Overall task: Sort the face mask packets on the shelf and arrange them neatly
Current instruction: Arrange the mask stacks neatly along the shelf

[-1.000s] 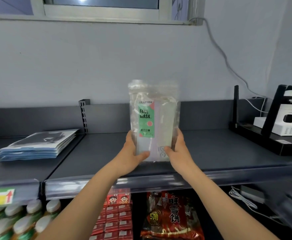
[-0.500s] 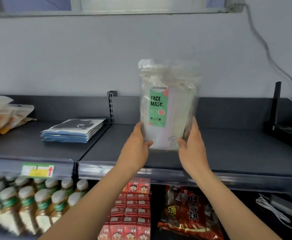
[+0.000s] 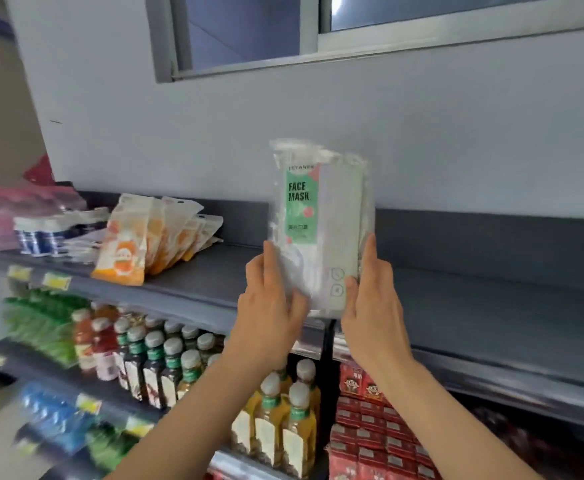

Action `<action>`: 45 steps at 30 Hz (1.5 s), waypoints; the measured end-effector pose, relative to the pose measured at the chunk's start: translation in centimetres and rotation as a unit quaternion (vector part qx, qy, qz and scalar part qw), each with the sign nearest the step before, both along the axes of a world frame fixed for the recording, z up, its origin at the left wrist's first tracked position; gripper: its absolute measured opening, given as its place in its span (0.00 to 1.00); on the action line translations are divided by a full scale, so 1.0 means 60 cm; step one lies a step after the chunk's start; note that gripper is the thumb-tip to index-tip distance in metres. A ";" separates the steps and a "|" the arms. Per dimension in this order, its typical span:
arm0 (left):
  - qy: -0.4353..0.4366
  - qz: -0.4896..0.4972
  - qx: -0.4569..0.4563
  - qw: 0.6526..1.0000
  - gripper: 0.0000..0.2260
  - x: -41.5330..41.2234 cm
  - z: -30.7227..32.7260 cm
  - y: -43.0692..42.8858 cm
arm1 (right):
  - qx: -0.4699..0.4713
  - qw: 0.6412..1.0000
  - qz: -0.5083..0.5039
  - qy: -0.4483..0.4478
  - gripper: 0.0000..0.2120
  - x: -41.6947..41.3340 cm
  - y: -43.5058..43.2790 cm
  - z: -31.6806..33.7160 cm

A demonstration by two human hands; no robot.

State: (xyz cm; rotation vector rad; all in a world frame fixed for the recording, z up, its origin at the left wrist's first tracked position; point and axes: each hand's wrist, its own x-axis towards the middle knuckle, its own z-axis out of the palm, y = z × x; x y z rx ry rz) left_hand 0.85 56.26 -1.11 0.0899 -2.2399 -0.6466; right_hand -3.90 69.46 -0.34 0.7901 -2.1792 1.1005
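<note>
Soft even light, blurred left edge

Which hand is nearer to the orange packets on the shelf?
Left. Both hold the face mask packet, right of the orange packets: left hand on its nearer edge, right hand beyond.

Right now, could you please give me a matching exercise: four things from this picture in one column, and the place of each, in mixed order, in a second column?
Things
1. green-label face mask packet
2. orange packets
3. white-capped bottles
4. red boxes

Places
A. leaning in a row on the top shelf
B. stacked low, right of the bottles
C. held upright between the left hand and the right hand
D. standing in rows under the top shelf

Pairs: 1-C, 2-A, 3-D, 4-B
</note>
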 end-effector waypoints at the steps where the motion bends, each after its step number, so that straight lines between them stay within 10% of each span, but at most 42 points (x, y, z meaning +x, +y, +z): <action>1: -0.019 0.002 0.008 1.000 0.33 0.013 -0.002 -0.036 | 0.012 1.000 0.002 -0.015 0.30 0.009 -0.034 -0.004; 18: -0.108 0.003 0.004 0.994 0.42 0.135 -0.077 -0.414 | 0.110 0.984 0.012 -0.140 0.29 0.104 -0.395 -0.078; 36: -0.200 -0.060 0.026 0.978 0.16 -0.057 -0.019 -0.480 | 0.178 0.959 -0.069 -0.210 0.18 -0.071 -0.442 -0.027; 45: -0.314 0.071 -0.316 0.892 0.19 -0.121 -0.030 -0.509 | 0.230 0.953 -0.131 -0.150 0.23 -0.100 -0.477 -0.058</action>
